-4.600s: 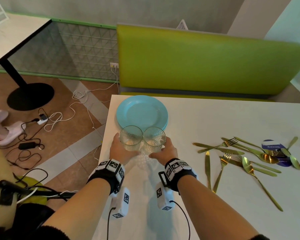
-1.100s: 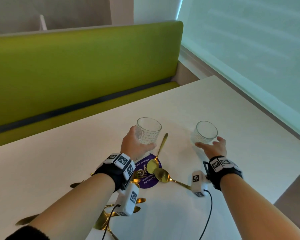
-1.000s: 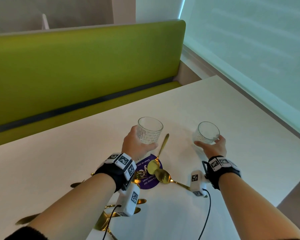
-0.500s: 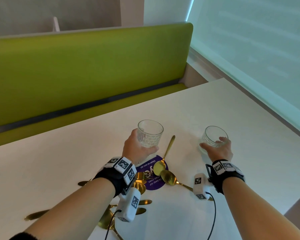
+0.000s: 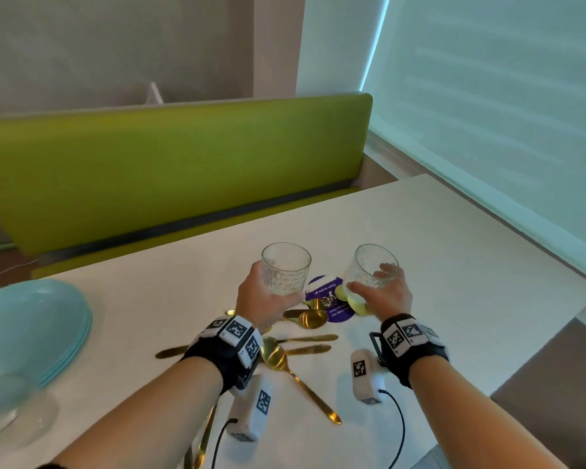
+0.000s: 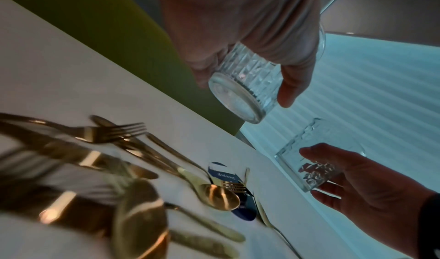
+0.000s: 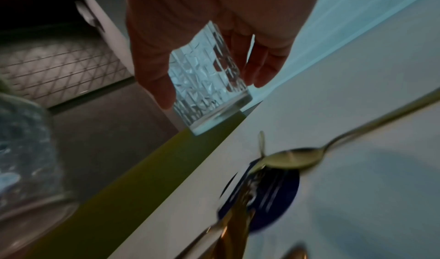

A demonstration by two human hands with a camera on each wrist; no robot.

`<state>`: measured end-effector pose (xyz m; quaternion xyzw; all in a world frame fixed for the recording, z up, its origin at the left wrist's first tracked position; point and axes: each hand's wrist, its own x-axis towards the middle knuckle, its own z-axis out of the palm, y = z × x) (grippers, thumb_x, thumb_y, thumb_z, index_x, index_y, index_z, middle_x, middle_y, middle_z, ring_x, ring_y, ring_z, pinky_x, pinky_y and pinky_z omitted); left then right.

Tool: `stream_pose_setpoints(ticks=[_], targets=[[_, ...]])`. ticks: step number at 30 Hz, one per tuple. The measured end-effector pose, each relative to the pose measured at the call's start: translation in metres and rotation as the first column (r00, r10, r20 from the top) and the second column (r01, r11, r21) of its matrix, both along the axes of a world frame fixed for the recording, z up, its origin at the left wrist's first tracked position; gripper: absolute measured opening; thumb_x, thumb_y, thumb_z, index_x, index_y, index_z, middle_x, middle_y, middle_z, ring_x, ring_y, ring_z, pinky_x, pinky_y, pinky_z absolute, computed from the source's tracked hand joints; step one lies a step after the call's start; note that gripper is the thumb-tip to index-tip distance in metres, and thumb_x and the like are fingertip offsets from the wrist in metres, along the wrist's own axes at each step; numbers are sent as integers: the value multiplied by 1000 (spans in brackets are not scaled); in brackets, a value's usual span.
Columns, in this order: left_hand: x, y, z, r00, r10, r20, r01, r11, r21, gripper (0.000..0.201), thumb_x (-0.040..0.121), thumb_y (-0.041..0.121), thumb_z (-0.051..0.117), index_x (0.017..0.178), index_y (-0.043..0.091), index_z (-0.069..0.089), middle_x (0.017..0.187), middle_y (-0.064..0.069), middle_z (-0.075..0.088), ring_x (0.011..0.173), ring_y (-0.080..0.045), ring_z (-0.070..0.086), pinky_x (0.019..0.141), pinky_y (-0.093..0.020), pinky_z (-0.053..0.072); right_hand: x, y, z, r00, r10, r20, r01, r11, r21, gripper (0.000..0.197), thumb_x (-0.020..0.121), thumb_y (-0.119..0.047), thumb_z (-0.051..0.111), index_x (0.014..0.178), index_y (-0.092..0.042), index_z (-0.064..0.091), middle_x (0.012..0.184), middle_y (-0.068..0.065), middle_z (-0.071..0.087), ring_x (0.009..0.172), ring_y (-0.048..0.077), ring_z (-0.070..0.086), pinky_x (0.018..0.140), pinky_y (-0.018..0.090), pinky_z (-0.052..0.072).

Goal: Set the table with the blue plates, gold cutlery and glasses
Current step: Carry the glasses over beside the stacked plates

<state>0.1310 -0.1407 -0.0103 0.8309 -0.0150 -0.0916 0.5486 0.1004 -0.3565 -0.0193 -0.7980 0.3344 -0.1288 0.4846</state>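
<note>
On the white bench (image 5: 437, 252) below the lime-green seat back, pale blue plates (image 5: 31, 330) sit stacked at left, while the left hand (image 5: 264, 302) and right hand (image 5: 383, 296) each grip a clear patterned glass tumbler (image 5: 286, 269) (image 5: 372, 269) above scattered gold cutlery (image 5: 295, 350); lowered carelessly, either could clip a spoon and tip.

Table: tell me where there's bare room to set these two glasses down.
Bare white table lies right of the purple sticker toward the window-side edge, and between the blue plates and the left hand. Under both hands it is crowded: gold cutlery lies scattered there.
</note>
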Motion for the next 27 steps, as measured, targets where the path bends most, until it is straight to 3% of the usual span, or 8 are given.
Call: stream_pose_setpoints(ticks=[5,8,12,17,27], targets=[[-61,83,4,999,32,8,-32,998,-61,80,60,32,85,127,21,43,125,1,56,109,-16,55,88,-26,46,-57,100,11,992,128,-18,-128,992,-2,74,60,-29,86,123,-18,50,115,-1,61,107,17,57,86,22,40],[-100,134,2,997,73,22,-71,994,-79,79,61,28,86,127,19,43,116,5,55,106,-14,53,85,-24,45,-86,158,7,980,199,-26,-199,980,0,78,57,-28,87,125,-16,51,115,0,62,107,17,58,92,25,43],[-143,197,-12,988,153,17,-152,986,-67,78,58,26,88,122,20,45,113,6,57,108,-16,56,88,-26,46,-118,228,2,935,345,-86,-346,938,13,77,59,-27,86,125,-18,48,113,-2,58,105,16,55,91,28,44],[-179,264,-32,968,251,3,-250,968,-28,79,54,22,90,120,15,46,118,-2,58,113,-18,56,93,-25,43,-139,297,-17,889,423,-176,-427,904,15,78,57,-28,87,125,-19,49,117,-1,59,110,18,56,95,32,47],[-214,351,-74,913,408,-27,-394,895,207,86,54,26,89,128,9,47,128,-11,46,120,-23,45,99,-27,37,-153,385,-45,748,591,-301,-624,781,-17,82,57,-35,85,127,-21,44,120,-2,58,112,17,54,92,24,44]])
